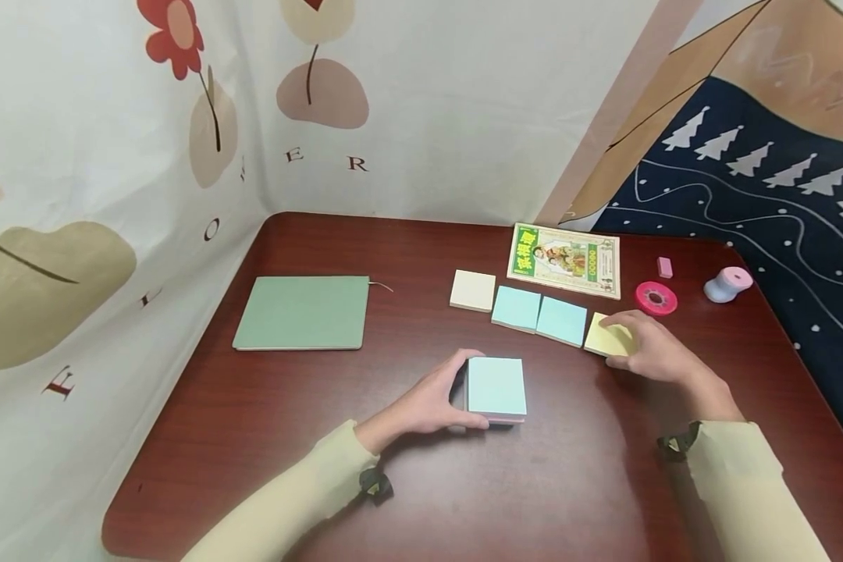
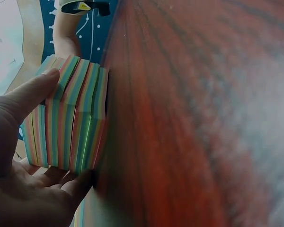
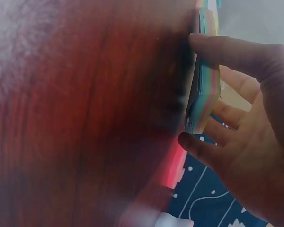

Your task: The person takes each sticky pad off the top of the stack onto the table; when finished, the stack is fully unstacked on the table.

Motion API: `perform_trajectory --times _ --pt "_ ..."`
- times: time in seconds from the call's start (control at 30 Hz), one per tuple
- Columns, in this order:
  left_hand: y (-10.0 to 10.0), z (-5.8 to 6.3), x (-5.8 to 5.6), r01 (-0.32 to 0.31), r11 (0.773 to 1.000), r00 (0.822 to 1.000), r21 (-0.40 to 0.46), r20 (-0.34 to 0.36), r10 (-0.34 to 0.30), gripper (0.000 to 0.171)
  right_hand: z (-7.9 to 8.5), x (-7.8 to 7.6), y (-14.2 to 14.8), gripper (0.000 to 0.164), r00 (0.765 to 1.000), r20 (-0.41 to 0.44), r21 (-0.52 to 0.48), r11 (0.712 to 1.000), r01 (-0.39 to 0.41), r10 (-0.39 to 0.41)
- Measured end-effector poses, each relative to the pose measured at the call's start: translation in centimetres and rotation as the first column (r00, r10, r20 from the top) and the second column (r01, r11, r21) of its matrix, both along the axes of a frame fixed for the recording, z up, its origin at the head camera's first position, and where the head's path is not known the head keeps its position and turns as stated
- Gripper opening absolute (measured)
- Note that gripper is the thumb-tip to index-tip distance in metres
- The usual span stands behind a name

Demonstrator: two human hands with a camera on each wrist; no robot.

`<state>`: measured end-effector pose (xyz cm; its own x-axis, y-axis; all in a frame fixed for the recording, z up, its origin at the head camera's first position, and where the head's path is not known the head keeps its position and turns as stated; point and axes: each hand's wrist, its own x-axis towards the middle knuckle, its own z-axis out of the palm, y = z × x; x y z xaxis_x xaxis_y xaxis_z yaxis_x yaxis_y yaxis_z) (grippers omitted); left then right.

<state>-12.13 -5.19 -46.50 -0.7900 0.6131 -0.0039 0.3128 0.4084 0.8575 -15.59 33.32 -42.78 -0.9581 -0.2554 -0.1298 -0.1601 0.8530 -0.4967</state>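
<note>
My left hand [image 1: 432, 398] grips a stack of sticky note pads [image 1: 496, 386] with a light blue top, thumb on the near side and fingers on the far side. In the left wrist view the stack [image 2: 68, 118] shows striped, multicoloured edges in several layers. On the right, my right hand [image 1: 653, 350] pinches a yellow-topped sticky note pad [image 1: 607, 337] between thumb and fingers. The right wrist view shows this pad's layered edge [image 3: 206, 90] close to the tabletop. Two light blue pads [image 1: 562, 320] and a cream pad [image 1: 473, 290] lie in a row to its left.
A green notebook [image 1: 304, 312] lies at the left of the brown table [image 1: 407, 250]. Behind the pads is an illustrated booklet [image 1: 565, 261]. At the right are a pink tape roll [image 1: 656, 298], a pink eraser [image 1: 664, 268] and a pink-and-blue cylinder [image 1: 727, 285]. Fabric hangings border the table.
</note>
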Motion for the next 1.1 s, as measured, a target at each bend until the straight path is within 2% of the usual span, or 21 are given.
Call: perform_trajectory --times 0.2,0.4,0.7,0.83,0.93,1.1 --pt "0.0 0.1 -0.3 0.001 1.000 1.000 -0.008 0.004 -0.001 0.095 -0.7 -0.4 0.1 0.068 1.000 0.015 0.000 1.000 0.011 -0.011" --pt "0.1 0.3 -0.4 0.018 0.999 0.999 -0.047 -0.046 -0.020 0.103 -0.9 -0.4 0.2 0.069 1.000 0.021 -0.001 1.000 0.010 -0.010" --pt "0.2 0.2 -0.3 0.001 0.996 0.998 -0.089 -0.067 -0.007 0.095 -0.7 -0.2 0.1 0.069 1.000 0.011 0.031 1.000 -0.001 0.001" --pt "0.3 0.2 -0.3 -0.001 0.996 0.998 -0.093 -0.064 -0.005 0.095 0.6 0.3 -0.9 0.070 0.999 -0.036 0.072 0.997 -0.020 0.022" --pt "0.3 0.1 -0.3 -0.003 0.996 0.998 -0.094 -0.065 -0.003 0.094 2.4 0.9 -2.7 0.069 0.996 -0.086 0.051 0.998 -0.034 0.039" --pt "0.2 0.1 -0.3 -0.007 0.996 0.998 -0.091 -0.066 0.001 0.093 4.3 2.2 -7.4 0.060 0.970 -0.186 -0.020 0.986 -0.165 0.159"
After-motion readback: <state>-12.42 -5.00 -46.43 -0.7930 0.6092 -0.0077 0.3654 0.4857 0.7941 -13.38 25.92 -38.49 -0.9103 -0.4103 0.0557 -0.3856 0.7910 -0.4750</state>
